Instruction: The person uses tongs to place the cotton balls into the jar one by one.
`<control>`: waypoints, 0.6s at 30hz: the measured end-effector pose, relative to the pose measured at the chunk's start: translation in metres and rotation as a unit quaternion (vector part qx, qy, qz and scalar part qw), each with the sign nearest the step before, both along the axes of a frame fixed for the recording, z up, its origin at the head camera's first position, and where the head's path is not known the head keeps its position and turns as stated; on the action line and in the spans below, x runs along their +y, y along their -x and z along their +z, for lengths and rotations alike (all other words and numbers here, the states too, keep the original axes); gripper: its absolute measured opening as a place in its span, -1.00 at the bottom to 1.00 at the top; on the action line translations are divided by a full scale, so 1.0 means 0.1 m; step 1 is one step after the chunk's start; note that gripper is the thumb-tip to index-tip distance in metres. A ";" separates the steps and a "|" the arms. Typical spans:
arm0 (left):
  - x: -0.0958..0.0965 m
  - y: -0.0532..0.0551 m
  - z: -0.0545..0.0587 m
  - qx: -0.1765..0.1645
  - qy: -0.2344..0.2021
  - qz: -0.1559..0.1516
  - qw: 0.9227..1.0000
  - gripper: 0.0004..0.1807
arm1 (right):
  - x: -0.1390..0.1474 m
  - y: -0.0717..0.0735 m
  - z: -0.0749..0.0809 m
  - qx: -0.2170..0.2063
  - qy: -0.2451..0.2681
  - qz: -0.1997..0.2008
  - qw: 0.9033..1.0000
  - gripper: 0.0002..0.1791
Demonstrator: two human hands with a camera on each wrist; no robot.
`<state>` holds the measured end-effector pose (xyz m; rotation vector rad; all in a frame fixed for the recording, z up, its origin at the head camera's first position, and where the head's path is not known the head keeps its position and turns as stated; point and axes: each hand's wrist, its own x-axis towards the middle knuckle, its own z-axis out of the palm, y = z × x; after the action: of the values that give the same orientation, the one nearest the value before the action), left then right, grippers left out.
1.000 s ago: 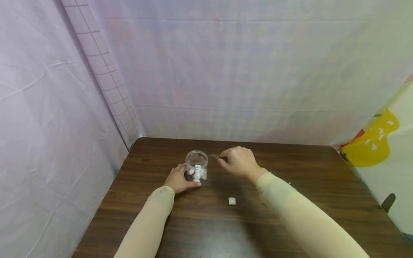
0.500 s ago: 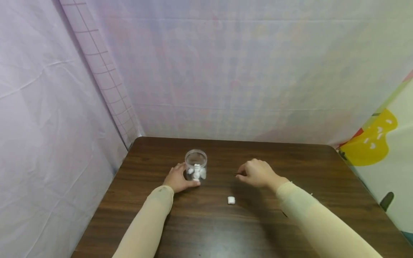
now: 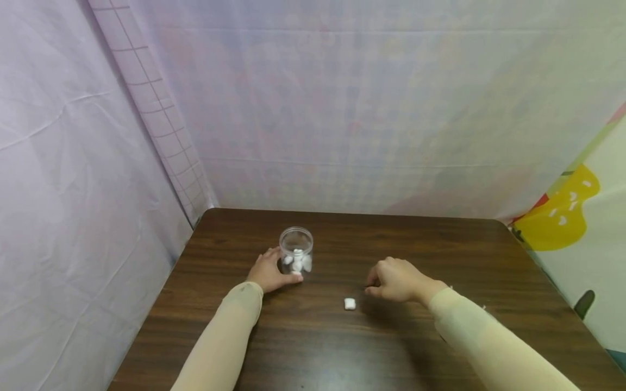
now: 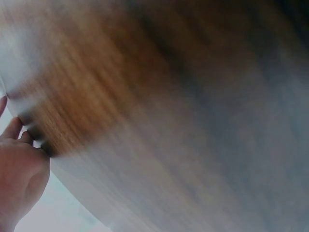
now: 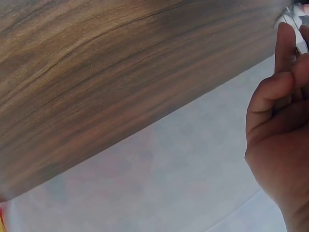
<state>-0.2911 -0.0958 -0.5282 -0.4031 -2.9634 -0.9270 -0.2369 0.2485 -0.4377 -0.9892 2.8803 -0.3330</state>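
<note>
A clear round jar (image 3: 296, 239), open at the top, stands on the table with several white puffy pieces (image 3: 297, 262) inside. My left hand (image 3: 270, 272) holds the jar from its left, fingers along the far side and thumb at the near side. One more white puffy square (image 3: 349, 304) lies alone on the tabletop, right of the jar. Just right of that square, my right hand (image 3: 398, 279) pinches thin metal tweezers (image 5: 300, 44), mostly hidden by the fingers in the head view. Their tips point left, low over the table.
The dark wood table (image 3: 440, 239) ends at a pale curtain (image 3: 352, 108) behind it, with another white curtain (image 3: 88, 190) on the left. A yellow printed shape (image 3: 559, 222) shows on the cloth at the right.
My right hand has moved from beside the jar's rim to the right and nearer me, down toward the lone white square. The left hand keeps its hold on the jar.
</note>
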 end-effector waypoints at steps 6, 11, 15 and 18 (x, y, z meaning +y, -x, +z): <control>-0.01 0.01 -0.02 0.005 -0.002 0.000 1.000 0.14 | -0.02 -0.04 -0.02 -0.017 0.001 0.015 1.000 -0.93; -0.02 0.02 -0.03 0.009 -0.005 -0.001 1.000 0.13 | -0.03 -0.04 -0.07 -0.014 -0.006 0.019 1.000 -0.89; -0.02 0.03 -0.05 0.011 -0.003 -0.002 1.000 0.13 | -0.04 -0.04 -0.09 -0.005 -0.019 0.018 1.000 -0.86; -0.02 0.04 -0.06 0.012 0.000 -0.003 1.000 0.13 | -0.05 -0.04 -0.09 0.002 -0.025 0.016 1.000 -0.85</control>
<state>-0.2948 -0.0978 -0.5343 -0.4215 -2.9426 -0.9168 -0.2327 0.2440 -0.4470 -1.0276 2.8575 -0.2567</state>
